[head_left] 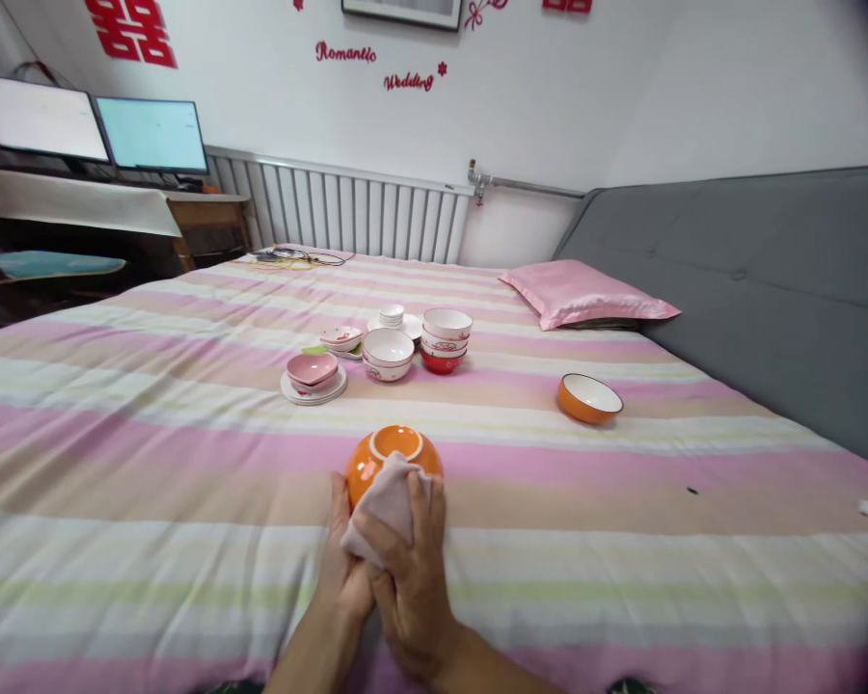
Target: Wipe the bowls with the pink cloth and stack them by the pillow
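An orange bowl point(363, 466) is tipped so that its underside and pale-edged foot ring face away and up. My left hand point(341, 554) grips the bowl from the left and below, its fingers partly hidden behind the bowl and the cloth. My right hand point(412, 569) presses a pale pink cloth point(387, 506) against the bowl's outer wall, with the fingers bent over the cloth. Off to the right, a second orange bowl point(590, 398) with a white inside rests upright on the striped bedspread.
Beyond my hands stand stacked bowls point(447, 337), white bowls point(389, 354), and pink dishes point(312, 369) on plates point(337, 390). A pink pillow point(585, 292) lies by the grey headboard point(738, 260). Cables point(296, 256) lie at the bed's far edge.
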Demonstrator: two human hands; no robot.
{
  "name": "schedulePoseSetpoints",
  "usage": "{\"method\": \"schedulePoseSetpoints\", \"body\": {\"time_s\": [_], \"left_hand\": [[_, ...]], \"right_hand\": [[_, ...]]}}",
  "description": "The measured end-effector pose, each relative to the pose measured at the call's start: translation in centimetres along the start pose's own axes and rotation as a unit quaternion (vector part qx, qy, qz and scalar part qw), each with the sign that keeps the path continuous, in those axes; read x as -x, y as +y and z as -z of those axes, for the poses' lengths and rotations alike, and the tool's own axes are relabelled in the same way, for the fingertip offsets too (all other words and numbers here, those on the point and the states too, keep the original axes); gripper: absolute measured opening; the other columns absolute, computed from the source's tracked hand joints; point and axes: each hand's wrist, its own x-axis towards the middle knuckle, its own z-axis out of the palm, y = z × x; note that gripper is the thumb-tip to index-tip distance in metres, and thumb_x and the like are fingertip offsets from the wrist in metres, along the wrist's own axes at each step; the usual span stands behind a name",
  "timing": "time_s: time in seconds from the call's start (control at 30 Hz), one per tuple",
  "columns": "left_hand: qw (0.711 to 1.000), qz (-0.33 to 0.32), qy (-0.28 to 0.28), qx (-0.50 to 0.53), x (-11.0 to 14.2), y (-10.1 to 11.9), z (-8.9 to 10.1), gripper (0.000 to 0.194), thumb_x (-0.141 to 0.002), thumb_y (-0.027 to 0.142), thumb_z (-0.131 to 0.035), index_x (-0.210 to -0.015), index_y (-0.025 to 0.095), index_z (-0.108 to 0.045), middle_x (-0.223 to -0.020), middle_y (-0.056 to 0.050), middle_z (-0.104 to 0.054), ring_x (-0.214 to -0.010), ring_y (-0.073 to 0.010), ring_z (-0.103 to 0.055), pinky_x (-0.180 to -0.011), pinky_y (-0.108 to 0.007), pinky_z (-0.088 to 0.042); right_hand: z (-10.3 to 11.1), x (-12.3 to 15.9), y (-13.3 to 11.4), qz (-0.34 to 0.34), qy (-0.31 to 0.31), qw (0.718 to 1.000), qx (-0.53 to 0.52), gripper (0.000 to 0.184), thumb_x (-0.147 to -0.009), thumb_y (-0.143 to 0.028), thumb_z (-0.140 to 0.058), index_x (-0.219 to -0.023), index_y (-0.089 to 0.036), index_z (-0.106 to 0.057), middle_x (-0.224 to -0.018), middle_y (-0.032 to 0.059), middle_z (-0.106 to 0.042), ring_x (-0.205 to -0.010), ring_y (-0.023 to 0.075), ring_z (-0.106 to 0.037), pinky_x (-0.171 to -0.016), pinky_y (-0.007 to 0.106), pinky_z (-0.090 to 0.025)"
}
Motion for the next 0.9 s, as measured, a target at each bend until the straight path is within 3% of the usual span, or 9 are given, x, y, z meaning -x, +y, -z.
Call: {"method": "schedulePoseSetpoints", "body": {"time_s": [0.07, 0.17, 0.3, 0.37, 0.43, 0.5, 0.57, 0.73, 0.9], "left_hand": [[1.0, -0.003, 0.01, -0.029, 0.6, -0.8, 0.0, 0.047, -0.09, 0.043, -0.042, -0.116, 0.009, -0.06, -0.103, -0.015, -0.07, -0.101, -0.021, -0.064, -0.089, -0.027, -0.049], [0.991, -0.08, 0.064, -0.083, 0.8, -2.4, 0.2, 0.027, -0.089, 0.025, -0.047, -0.107, 0.015, -0.065, -0.093, -0.008, -0.072, -0.089, -0.0137, -0.067, -0.081, -0.019, -0.05], [0.953, -0.168, 0.024, -0.251, 0.4, -3.3, 0.7, 0.025, -0.077, 0.036, -0.065, -0.077, 0.012, -0.071, -0.064, -0.005, -0.069, -0.067, -0.0171, -0.065, -0.061, -0.02, -0.049], [0.942, -0.168, -0.016, -0.29, 0.3, -3.1, 0.8, 0.032, -0.071, 0.043, -0.069, -0.068, 0.011, -0.07, -0.057, -0.006, -0.066, -0.064, -0.0197, -0.064, -0.054, -0.021, -0.047], [0.944, -0.153, -0.025, -0.29, 0.4, -2.8, 0.7, 0.035, -0.065, 0.045, -0.072, -0.067, 0.01, -0.07, -0.058, -0.007, -0.067, -0.067, -0.0228, -0.065, -0.053, -0.023, -0.047], [0.955, -0.143, -0.009, -0.258, 0.5, -2.3, 0.5, 0.036, -0.062, 0.044, -0.075, -0.072, 0.01, -0.071, -0.062, -0.007, -0.07, -0.068, -0.0239, -0.066, -0.053, -0.024, -0.049], [0.968, -0.14, 0.02, -0.207, 0.6, -1.9, 0.1, 0.035, -0.066, 0.042, -0.074, -0.082, 0.011, -0.071, -0.068, -0.007, -0.072, -0.069, -0.0224, -0.068, -0.057, -0.024, -0.052], [0.993, -0.091, 0.04, -0.068, 0.4, -0.9, -0.9, 0.035, -0.09, 0.035, -0.044, -0.111, 0.014, -0.063, -0.089, -0.01, -0.075, -0.081, -0.0209, -0.07, -0.083, -0.033, -0.053], [0.993, -0.114, 0.018, 0.006, 0.2, 0.5, -1.1, 0.042, -0.095, 0.035, -0.033, -0.126, 0.017, -0.053, -0.084, -0.006, -0.076, -0.076, -0.0166, -0.071, -0.091, -0.03, -0.049]], "right_hand": [[0.7, -0.9, 0.5, 0.045, -0.012, 0.998, 0.029, 0.047, -0.083, -0.02, -0.053, -0.126, -0.038, -0.05, -0.155, -0.0045, -0.003, -0.14, 0.0345, -0.007, -0.109, 0.06, -0.011], [2.2, -2.8, 1.0, 0.039, 0.007, 0.998, 0.039, 0.044, -0.083, -0.023, -0.053, -0.125, -0.036, -0.051, -0.151, -0.0011, -0.023, -0.138, 0.0306, -0.019, -0.11, 0.056, -0.013], [4.0, -5.2, 0.9, -0.048, 0.037, 0.998, -0.013, 0.034, -0.086, -0.028, -0.049, -0.119, -0.029, -0.058, -0.137, 0.0044, -0.047, -0.132, 0.0269, -0.034, -0.11, 0.052, -0.014], [4.7, -6.3, 1.1, -0.123, 0.041, 0.987, -0.091, 0.029, -0.086, -0.03, -0.049, -0.112, -0.026, -0.062, -0.125, 0.0052, -0.057, -0.123, 0.0242, -0.045, -0.108, 0.045, -0.023], [5.3, -7.1, 1.7, -0.238, 0.038, 0.942, -0.234, 0.025, -0.085, -0.036, -0.053, -0.103, -0.024, -0.065, -0.111, 0.0044, -0.063, -0.11, 0.0219, -0.054, -0.1, 0.038, -0.035], [5.7, -7.6, 2.7, -0.349, 0.036, 0.862, -0.367, 0.026, -0.081, -0.042, -0.057, -0.095, -0.022, -0.065, -0.095, 0.0022, -0.067, -0.094, 0.0191, -0.059, -0.087, 0.031, -0.044], [6.1, -7.6, 3.5, -0.409, 0.035, 0.8, -0.437, 0.029, -0.078, -0.046, -0.06, -0.09, -0.02, -0.065, -0.081, 0.0, -0.067, -0.079, 0.0161, -0.061, -0.074, 0.026, -0.047], [6.9, -6.9, 4.7, -0.446, 0.037, 0.753, -0.482, 0.033, -0.072, -0.051, -0.065, -0.083, -0.019, -0.063, -0.056, -0.0044, -0.059, -0.047, 0.0091, -0.052, -0.046, 0.019, -0.041], [6.8, -6.4, 5.9, -0.475, 0.057, 0.726, -0.494, 0.035, -0.076, -0.054, -0.061, -0.079, -0.019, -0.062, -0.051, -0.0041, -0.057, -0.037, 0.0075, -0.046, -0.036, 0.017, -0.035]]}}
